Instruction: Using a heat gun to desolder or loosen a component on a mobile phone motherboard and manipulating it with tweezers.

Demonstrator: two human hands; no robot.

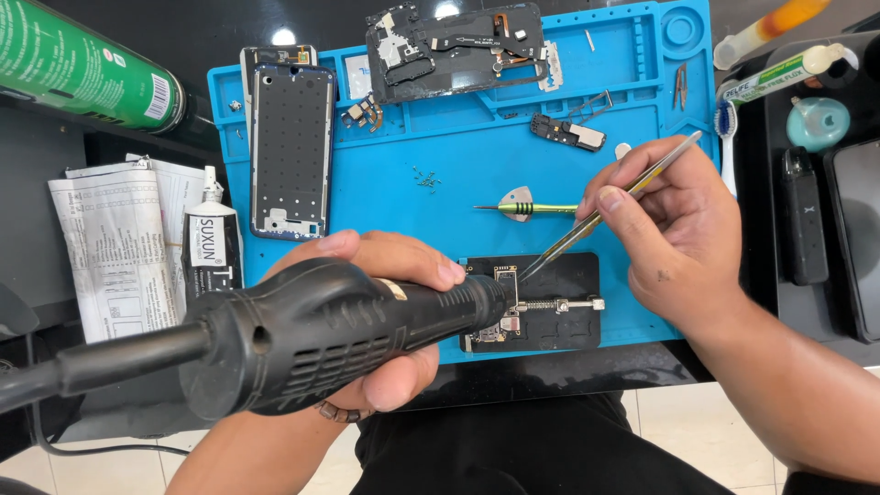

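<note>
Left hand (385, 316) is wrapped tight around the hot-air tool (302, 344), a chunky black handle with a stiff cord off its back end. It looks bulky but rigid, best held round the ribbed barrel, well behind the hot nozzle. Its long axis runs left to right, nozzle aimed at the small circuit board (504, 307) clamped in the black holder (550, 298) at the near edge of the blue mat (440, 156). Right hand (674, 229) pinches the metal tweezers (605, 211) like a pen: thin, springy, slippery steel, gripped mid-shank. They slant from upper right down to lower left, tips just at the board. The board itself looks light and fragile. Beyond the holder lies a green-handled pry tool (527, 208), farther back a phone frame (291, 151).
</note>
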